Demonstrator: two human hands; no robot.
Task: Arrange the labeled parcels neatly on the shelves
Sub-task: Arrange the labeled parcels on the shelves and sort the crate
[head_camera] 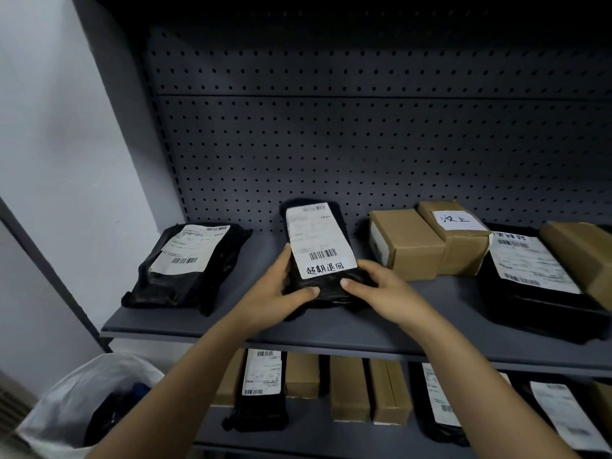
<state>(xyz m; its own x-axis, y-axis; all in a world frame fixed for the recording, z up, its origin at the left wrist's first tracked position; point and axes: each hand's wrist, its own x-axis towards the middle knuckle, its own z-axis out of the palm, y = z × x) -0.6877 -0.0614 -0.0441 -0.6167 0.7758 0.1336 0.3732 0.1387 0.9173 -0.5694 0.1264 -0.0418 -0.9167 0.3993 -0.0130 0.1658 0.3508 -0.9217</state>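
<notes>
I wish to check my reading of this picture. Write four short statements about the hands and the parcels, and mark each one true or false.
1. The left hand and the right hand both grip one black parcel. True.
2. That parcel is at the lower shelf. False: it is at the upper shelf.
3. A cardboard box on the upper shelf bears a handwritten label. True.
4. The white bag stands to the right of the shelves. False: it stands at their lower left.
</notes>
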